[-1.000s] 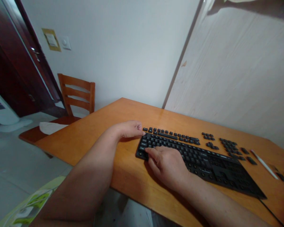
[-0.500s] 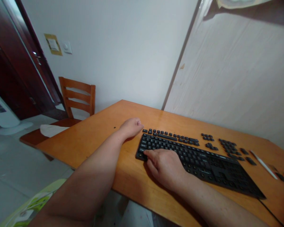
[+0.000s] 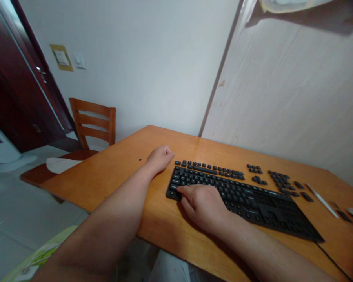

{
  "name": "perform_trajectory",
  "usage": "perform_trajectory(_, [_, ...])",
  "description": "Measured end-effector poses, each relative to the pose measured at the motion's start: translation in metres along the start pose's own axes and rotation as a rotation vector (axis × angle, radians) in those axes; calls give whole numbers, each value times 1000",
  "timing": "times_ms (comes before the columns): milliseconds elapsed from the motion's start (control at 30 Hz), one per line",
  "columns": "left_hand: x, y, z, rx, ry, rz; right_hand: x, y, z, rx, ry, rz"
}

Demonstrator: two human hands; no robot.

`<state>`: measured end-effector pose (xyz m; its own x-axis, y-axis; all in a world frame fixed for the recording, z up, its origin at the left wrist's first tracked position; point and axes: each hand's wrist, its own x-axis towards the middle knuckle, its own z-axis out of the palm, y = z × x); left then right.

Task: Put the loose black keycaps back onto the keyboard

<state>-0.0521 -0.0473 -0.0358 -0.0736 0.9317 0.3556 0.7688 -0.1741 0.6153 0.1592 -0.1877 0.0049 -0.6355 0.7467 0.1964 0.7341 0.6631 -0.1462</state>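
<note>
My left hand [image 3: 159, 158] rests closed in a fist on the table, just left of the loose keycaps; whatever it might hold is hidden. A black keyboard [image 3: 238, 194] lies slantwise in front of me. Over its lower left corner bends my right hand [image 3: 204, 205], index fingertip on a key there, thumb beside it and the other fingers curled out of sight. Lettered keycaps fill much of its upper left part, while the right section and bottom row show bare sockets. Behind the keyboard lie rows of loose keycaps [image 3: 208, 165] with a long space bar [image 3: 205, 170].
More keycaps [image 3: 278, 178] sit in groups toward the right. Past them lies a white pen-like stick [image 3: 322, 200]. The keyboard cable [image 3: 332, 258] runs off the right front edge. A wooden chair [image 3: 94, 121] stands beyond the left edge of the wooden table [image 3: 170, 231].
The whole view has shifted slightly, so everything appears a little further left. Both hands keep their places and poses, the right index finger still on the same keyboard corner.
</note>
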Motion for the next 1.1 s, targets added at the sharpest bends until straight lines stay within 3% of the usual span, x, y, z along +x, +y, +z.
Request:
perform_trajectory(367, [-3,1,8,-41,14,-34,0,3,-1,18,15,9])
perform_trajectory(700, [-2,-2,12,-47,7,-33,9,31,-30,81,167,211])
perform_trajectory(900, [-2,-4,14,-21,2,-30,34,53,-44,92,158,302])
perform_trajectory(1100, [-1,-2,12,27,-25,-35,75,88,-32,92,43,379])
